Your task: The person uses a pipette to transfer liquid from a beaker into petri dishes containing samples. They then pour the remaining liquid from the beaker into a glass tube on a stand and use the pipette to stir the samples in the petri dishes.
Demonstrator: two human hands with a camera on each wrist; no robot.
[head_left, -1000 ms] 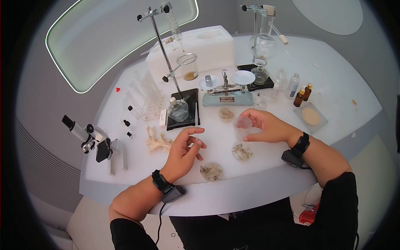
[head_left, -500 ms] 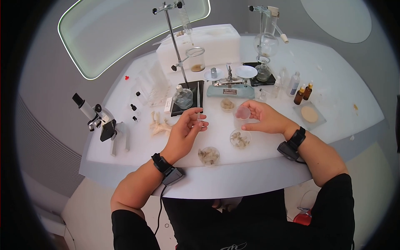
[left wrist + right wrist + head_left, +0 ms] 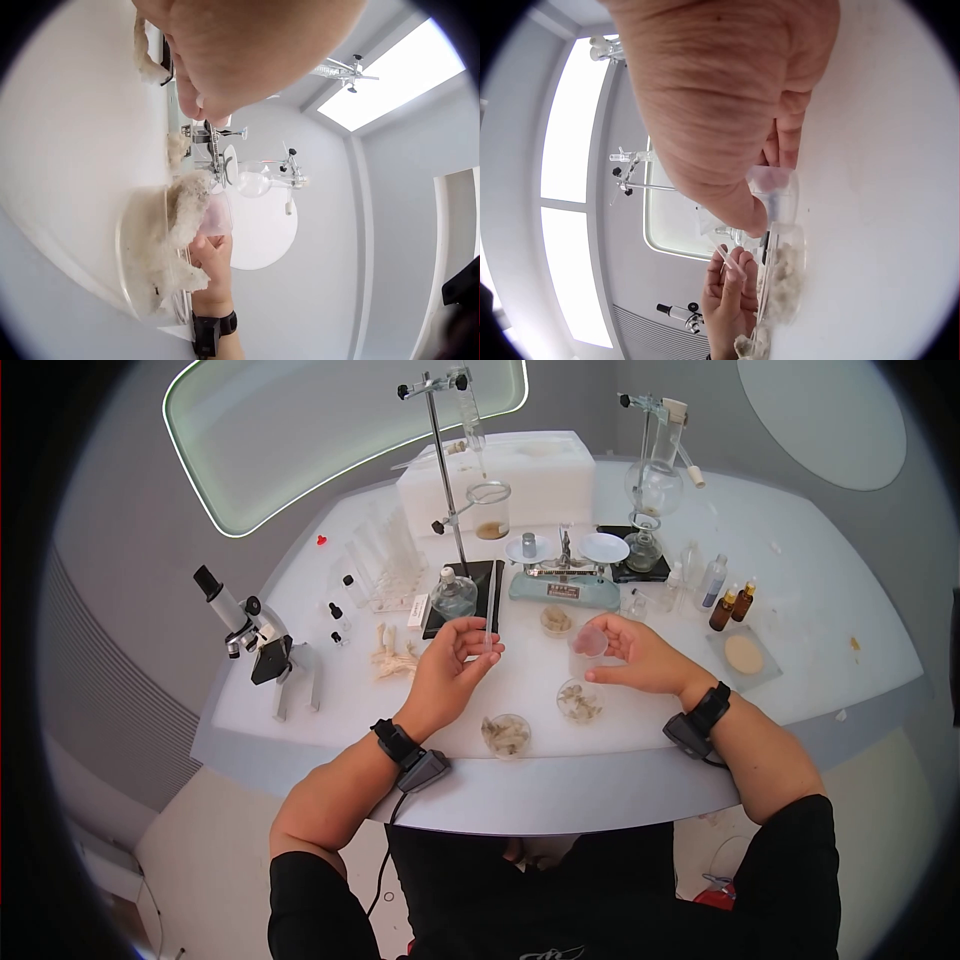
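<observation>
The left hand (image 3: 450, 672) pinches a thin clear dropper (image 3: 491, 610) upright between thumb and fingers; the right wrist view also shows this dropper (image 3: 727, 259). A translucent plastic cup (image 3: 587, 650) is gripped by the right hand (image 3: 648, 657), thumb at the near side, fingers behind. In the left wrist view the cup (image 3: 217, 215) looks faintly pink. Just in front of the cup lies a dish of pale fibrous pieces (image 3: 580, 702). Another such dish (image 3: 506, 736) is near the table's front edge, and a smaller one (image 3: 556, 621) sits behind the cup.
A balance (image 3: 565, 590) stands behind the hands, between two stands with glassware. A flask (image 3: 454, 596) is on the left stand's base. Left are a microscope (image 3: 262, 640), tube rack (image 3: 395, 588) and branched root (image 3: 392, 658). Brown bottles (image 3: 722, 610) stand right.
The head view has shifted, so the whole scene sits differently in frame. The left hand keeps the dropper, its fingers drawn closer around it; the right hand still holds the cup.
</observation>
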